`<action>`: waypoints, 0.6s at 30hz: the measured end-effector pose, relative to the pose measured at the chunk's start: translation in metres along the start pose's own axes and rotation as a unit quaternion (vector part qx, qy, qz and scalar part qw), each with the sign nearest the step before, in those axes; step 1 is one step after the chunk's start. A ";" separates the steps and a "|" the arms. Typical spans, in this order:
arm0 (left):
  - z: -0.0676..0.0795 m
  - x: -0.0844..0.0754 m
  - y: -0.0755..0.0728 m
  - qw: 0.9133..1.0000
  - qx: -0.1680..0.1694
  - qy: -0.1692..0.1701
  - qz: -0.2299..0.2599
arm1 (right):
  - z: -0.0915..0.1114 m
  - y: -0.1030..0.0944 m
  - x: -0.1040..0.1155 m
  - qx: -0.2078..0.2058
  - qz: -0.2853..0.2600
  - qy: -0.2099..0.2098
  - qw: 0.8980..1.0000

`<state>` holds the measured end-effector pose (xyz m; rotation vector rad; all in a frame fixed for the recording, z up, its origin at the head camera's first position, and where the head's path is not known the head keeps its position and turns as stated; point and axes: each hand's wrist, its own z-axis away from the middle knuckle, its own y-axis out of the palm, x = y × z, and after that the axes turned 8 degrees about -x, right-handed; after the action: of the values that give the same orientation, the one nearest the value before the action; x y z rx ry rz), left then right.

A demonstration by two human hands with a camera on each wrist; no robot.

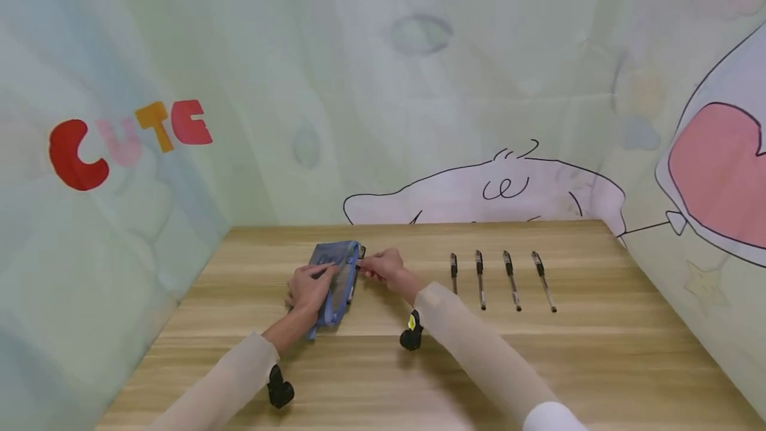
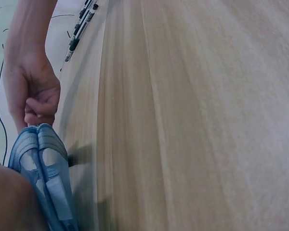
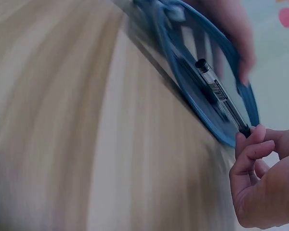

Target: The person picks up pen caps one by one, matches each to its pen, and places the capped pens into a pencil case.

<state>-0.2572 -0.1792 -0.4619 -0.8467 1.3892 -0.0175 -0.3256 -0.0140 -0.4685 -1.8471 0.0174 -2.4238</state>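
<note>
A blue pencil pouch (image 1: 341, 285) with see-through sides lies on the table, its zipped edge towards the right. My left hand (image 1: 311, 288) holds it from the left side, fingers over its upper face. In the right wrist view the mouth of the pouch (image 3: 176, 67) gapes, and left fingers (image 3: 245, 57) grip its rim. My right hand (image 3: 265, 183) pinches a black-capped clear pen (image 3: 221, 94) by one end, the pen lying along the open mouth. The left wrist view shows the pouch end-on (image 2: 50, 178), with the right hand (image 2: 36, 91) beyond it.
To the right, several similar pens (image 1: 510, 278) lie in a spaced row on the wooden table (image 1: 479, 371). A printed curtain (image 1: 269, 85) surrounds the table at the back and sides. Black wrist devices (image 1: 411, 332) hang below both sleeves.
</note>
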 end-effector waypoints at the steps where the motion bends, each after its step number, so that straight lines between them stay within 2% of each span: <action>1: 0.002 0.001 0.001 1.000 -0.001 -0.001 -0.002 | 0.001 0.005 -0.003 -0.007 -0.001 0.002 1.000; 5: 0.004 0.004 0.005 1.000 -0.004 -0.004 -0.008 | 0.005 0.019 -0.007 -0.046 0.004 0.006 0.999; 8: 0.004 0.004 0.005 1.000 -0.003 -0.004 -0.011 | 0.008 0.025 -0.005 -0.058 0.018 -0.004 0.998; 18: 0.000 0.002 0.003 1.000 0.000 -0.010 -0.011 | 0.013 0.029 -0.001 -0.035 0.055 -0.021 0.998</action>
<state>-0.2585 -0.1777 -0.4653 -0.8602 1.3613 -0.0260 -0.3110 -0.0419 -0.4682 -1.8708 0.1990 -2.3393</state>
